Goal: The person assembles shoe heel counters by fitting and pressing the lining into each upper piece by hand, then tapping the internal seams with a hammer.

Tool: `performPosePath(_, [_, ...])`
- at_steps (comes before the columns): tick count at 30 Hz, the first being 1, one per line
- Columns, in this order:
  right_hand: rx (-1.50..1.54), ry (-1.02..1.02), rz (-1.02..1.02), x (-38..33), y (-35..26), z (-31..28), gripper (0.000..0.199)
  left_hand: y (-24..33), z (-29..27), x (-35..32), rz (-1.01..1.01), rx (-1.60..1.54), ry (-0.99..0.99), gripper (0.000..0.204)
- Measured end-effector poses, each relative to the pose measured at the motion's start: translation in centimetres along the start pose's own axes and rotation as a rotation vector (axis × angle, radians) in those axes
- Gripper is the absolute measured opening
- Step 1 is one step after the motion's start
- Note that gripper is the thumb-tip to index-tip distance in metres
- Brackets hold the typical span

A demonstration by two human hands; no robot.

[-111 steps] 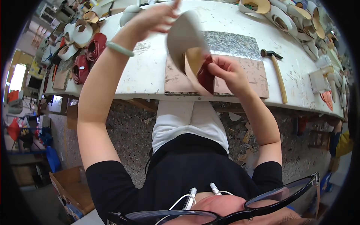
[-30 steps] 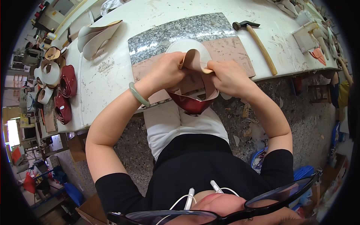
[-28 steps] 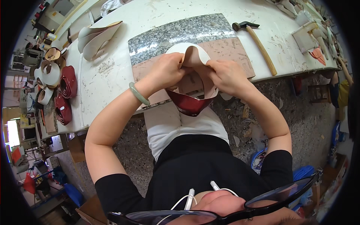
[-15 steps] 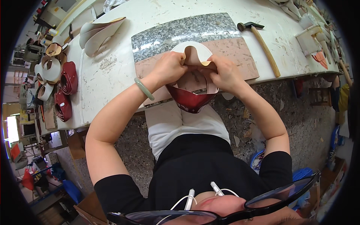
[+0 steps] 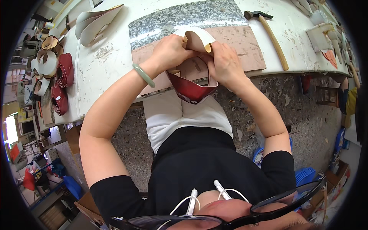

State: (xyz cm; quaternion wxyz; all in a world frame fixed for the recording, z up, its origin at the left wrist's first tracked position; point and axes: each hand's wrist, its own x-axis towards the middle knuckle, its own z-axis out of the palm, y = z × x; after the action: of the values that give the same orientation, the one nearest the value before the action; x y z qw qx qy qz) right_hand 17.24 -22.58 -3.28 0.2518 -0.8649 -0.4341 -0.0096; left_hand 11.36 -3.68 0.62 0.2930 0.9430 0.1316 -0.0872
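Between my hands is a glossy dark red shoe upper [image 5: 192, 90], its closed, curved end toward me and hanging past the table's front edge. A pale beige lining piece [image 5: 197, 41] stands up in a curve at its far side. My left hand [image 5: 170, 53] is closed on the left edge of this lining, fingers curled. With thumb and fingers bent, my right hand [image 5: 225, 63] grips the lining's right edge, where a yellowish fold shows. The fingertips are partly hidden behind the material. Beneath lies a pinkish-brown work board [image 5: 245, 50].
A speckled grey stone slab [image 5: 161, 30] adjoins the board's far side. To the right lies a hammer [image 5: 274, 42] with a wooden handle. Red uppers [image 5: 64, 71] and pale rolled pieces [image 5: 46, 61] lie at the left, with folded pale leather [image 5: 94, 27] farther back.
The whole scene has shifted slightly up and left in the view. Both hands still grip the lining; its curve has changed shape a little and my right hand has turned slightly.
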Motion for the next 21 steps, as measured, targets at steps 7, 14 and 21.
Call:
performPosePath(7, [0.025, 0.300, -0.286, -0.4, 3.2, -1.6, 0.066, 0.3, -1.1, 0.6, -0.018, 0.157, -0.040, 0.060])
performPosePath(14, [-0.145, -0.367, -0.641, 0.2, 5.6, -3.5, 0.044, -0.7, -2.6, 1.2, -0.037, 0.058, -0.188, 0.051])
performPosePath(21, [-0.069, -0.352, -0.626, 2.5, 5.1, -3.5, 0.041, -0.7, -3.1, 1.1, -0.086, 0.043, -0.191, 0.044])
